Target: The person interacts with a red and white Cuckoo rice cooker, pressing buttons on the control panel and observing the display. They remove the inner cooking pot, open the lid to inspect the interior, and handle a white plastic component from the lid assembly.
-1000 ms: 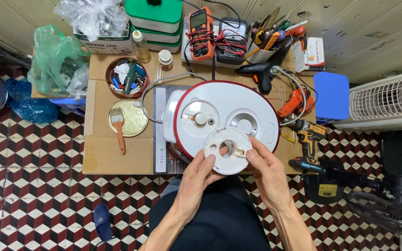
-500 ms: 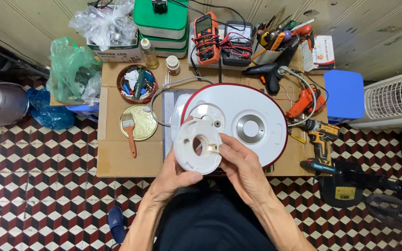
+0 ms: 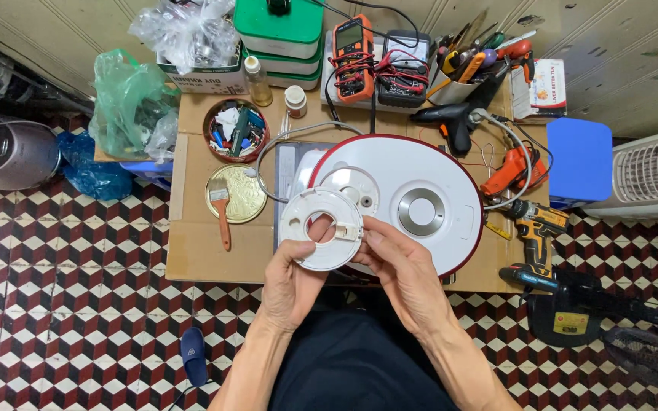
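A low cardboard-topped table (image 3: 192, 259) stands on a checkered tile floor. On it lies a large white oval appliance base with a red rim (image 3: 436, 190), a metal disc at its middle. Above its near-left edge, both hands hold up a white round plastic ring (image 3: 321, 230). The left hand (image 3: 292, 283) grips its lower rim, thumb poking through the central hole. The right hand (image 3: 405, 268) pinches its right edge between fingertips. A paintbrush (image 3: 222, 213) lies left, across a round brass lid.

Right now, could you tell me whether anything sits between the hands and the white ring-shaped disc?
Nothing visible does: the left hand and right hand already grip the white ring-shaped disc directly, held above the large white oval housing.
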